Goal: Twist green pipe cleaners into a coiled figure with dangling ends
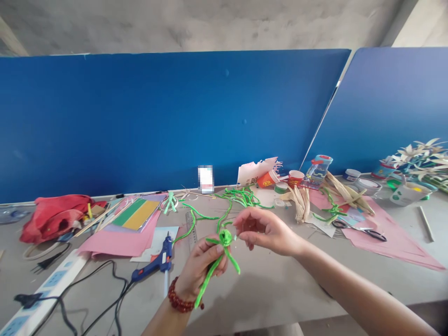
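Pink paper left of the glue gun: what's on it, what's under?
A pack of green and yellow paper on a lilac sheet lies on the pink paper, thin wooden sticks beside it. Anything beneath the pink paper is hidden.

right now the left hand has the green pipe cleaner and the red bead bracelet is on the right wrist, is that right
Not quite: the red bead bracelet is on the left wrist, not the right, as the head view shows. The left hand does have the green pipe cleaner.

The left hand (199, 270) hides part of the green pipe cleaner (226, 238).
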Motion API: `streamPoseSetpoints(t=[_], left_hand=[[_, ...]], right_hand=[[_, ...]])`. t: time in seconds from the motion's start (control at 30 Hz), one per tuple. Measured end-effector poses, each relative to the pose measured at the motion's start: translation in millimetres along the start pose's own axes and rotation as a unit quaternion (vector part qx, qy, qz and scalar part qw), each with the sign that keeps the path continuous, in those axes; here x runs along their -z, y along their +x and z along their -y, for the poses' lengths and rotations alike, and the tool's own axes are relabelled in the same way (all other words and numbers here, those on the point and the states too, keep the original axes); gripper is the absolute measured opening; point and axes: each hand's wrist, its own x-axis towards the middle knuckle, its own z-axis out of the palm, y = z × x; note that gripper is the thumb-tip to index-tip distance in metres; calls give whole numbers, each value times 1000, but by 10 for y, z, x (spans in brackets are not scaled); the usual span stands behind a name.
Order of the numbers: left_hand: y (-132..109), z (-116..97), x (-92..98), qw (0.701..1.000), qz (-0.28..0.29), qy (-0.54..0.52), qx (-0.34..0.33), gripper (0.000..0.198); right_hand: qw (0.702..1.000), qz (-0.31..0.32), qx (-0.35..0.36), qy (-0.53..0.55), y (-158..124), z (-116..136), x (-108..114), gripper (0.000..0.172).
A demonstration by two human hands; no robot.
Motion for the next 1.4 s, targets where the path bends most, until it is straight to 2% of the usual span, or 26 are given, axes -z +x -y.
streamPoseSetpoints(t=[0.17, 0.33, 0.5, 0.6, 0.67, 0.73, 0.8, 0.87, 0.97, 1.03, 1.13, 1.23, 1.33, 1.4], left_hand=[[98, 91, 97, 994, -28, 99, -43, 36], [181, 216, 169, 976, -29, 178, -124, 28], [233, 296, 242, 911, -38, 328, -245, 17], [242, 318, 266, 886, -44, 372, -273, 15], [241, 330, 269, 892, -54, 368, -258, 17], [239, 348, 270, 910, -73, 339, -226, 21], [239, 372, 278, 931, -89, 301, -189, 24], [239, 398, 293, 944, -99, 272, -159, 27], [241, 427, 326, 951, -111, 252, -139, 29], [242, 431, 356, 956, -114, 236, -134, 29], [242, 420, 425, 967, -117, 177, -141, 26], [238, 416, 494, 981, -68, 127, -133, 23], [231, 452, 485, 981, 42, 162, -95, 21], [228, 497, 416, 963, 132, 219, -81, 25]], right_hand=[[991, -52, 17, 124, -68, -206, -170, 24], [987, -106, 40, 116, -86, -362, -275, 25], [985, -152, 48, 64, -82, -578, -330, 23], [983, -166, 66, 34, -70, -630, -346, 21], [984, -156, 74, 37, -66, -680, -337, 23], [986, -147, 78, 19, -80, -789, -303, 26], [982, -159, 71, -75, -129, -965, -244, 24], [965, -150, 31, -213, -223, -1174, -161, 18], [943, -152, -50, -291, -407, -1409, 11, 19], [924, -175, -81, -330, -499, -1444, 160, 18], [882, -230, -112, -396, -494, -1354, 400, 21], [848, -227, -154, -454, -329, -1259, 577, 18], [816, -172, -189, -519, -130, -1249, 636, 18], [799, -154, -196, -547, -26, -1259, 611, 18]])
